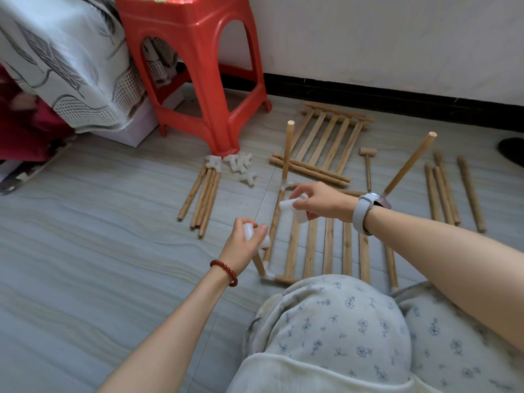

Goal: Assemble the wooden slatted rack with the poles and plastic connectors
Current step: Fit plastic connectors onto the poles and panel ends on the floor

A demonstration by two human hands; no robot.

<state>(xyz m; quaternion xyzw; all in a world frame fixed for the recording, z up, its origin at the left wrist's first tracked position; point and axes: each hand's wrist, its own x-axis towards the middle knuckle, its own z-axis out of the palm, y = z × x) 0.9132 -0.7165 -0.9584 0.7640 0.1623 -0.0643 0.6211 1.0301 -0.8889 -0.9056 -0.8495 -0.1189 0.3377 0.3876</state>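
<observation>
Off to the left, a bundle of thin brown wooden poles (202,198) is laid on the grey tiled floor (99,222), with a heap of translucent white plastic connectors (236,165) just beyond it at the foot of the red plastic stool (195,66). Light, stiff pieces, by the look of them, easily lifted one at a time.

Next, the left hand (243,245) is seen, its fingers curled round a white plastic connector (251,232) that is being held over the top of a short upright pole (258,263) at the near left corner of the flat wooden slatted panel (329,245). Whether the connector is already seated on that pole cannot quite be told; the hand hides the joint. The plastic looks smooth and may slip, so a grip round its barrel is favoured, with the push sent straight down the pole.

A second white connector (292,205) is pinched by the right hand (320,202), thumb and fingertips closed on it above the panel. Two taller pale wooden uprights (287,148) are already stood at the far corners; being slender, they are best steadied low, near their sockets.

Further right, a spare slatted panel (326,143), a small wooden mallet (367,163) and more loose poles (448,191) are left lying. The mallet is there if a tight fit must be tapped home.
</observation>
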